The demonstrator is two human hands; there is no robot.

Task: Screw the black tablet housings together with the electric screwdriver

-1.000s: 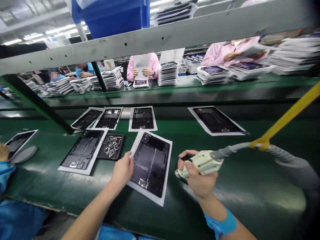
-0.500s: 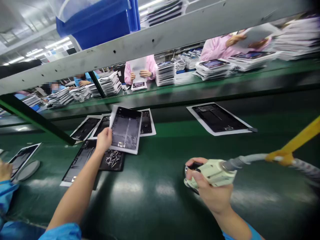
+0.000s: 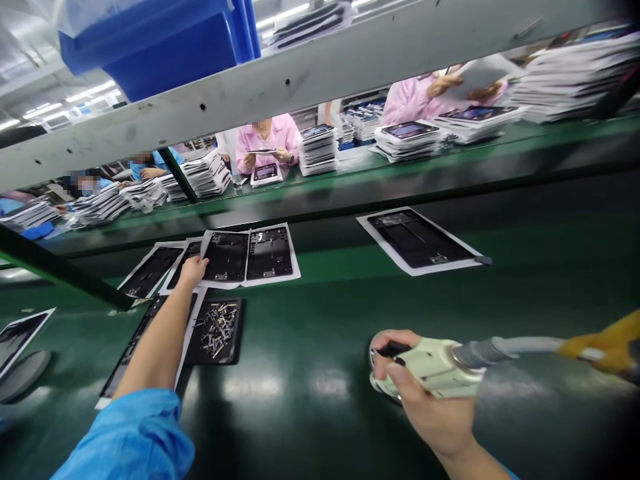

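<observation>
My left hand (image 3: 193, 271) reaches far forward and pinches the near left corner of a black tablet shell on a white sheet (image 3: 225, 257), which lies on the green belt among other such sheets. My right hand (image 3: 425, 393) is wrapped round a pale electric screwdriver (image 3: 433, 367) with a grey hose, low over the belt. A black tray of loose screws (image 3: 217, 330) sits just right of my left forearm. Another tablet shell (image 3: 143, 340) lies partly hidden under that arm.
More shells on sheets lie along the belt: one beside the held one (image 3: 270, 253), two at left (image 3: 150, 270), one at right (image 3: 417, 239). A grey beam (image 3: 300, 73) crosses overhead with a blue bin (image 3: 160, 47). People in pink and blue work behind stacks (image 3: 320, 148).
My left hand carried the tablet shell from in front of me up and away, and has set it down in the far row. The right hand with the screwdriver stayed put.
</observation>
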